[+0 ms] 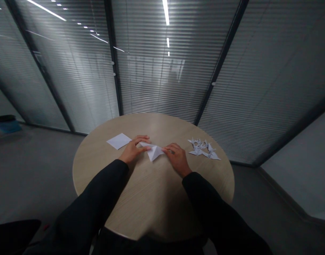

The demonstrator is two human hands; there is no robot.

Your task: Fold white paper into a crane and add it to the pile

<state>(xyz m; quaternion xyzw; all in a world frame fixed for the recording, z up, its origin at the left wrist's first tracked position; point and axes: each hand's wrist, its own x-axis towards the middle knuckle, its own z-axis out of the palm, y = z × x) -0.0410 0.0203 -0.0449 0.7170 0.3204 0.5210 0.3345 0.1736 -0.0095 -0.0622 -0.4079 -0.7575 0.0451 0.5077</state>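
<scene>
A partly folded sheet of white paper (153, 152) lies between my hands on the round wooden table, one pointed flap aimed toward me. My left hand (134, 150) holds its left end, the thumb lying on the paper and the fingers behind. At the right corner, my right hand (176, 157) pinches the paper between thumb and fingers. Just beyond my left hand sits a flat stack or sheet of white square paper (119, 141). Several folded white paper cranes (203, 148) are clustered to the right of my right hand.
The round table (141, 205) has a light wood top. Glass partitions with blinds (162, 88) stand close behind its far edge. A bin with a blue liner (6, 124) is on the floor at far left. A dark chair-like shape (16, 235) shows at lower left.
</scene>
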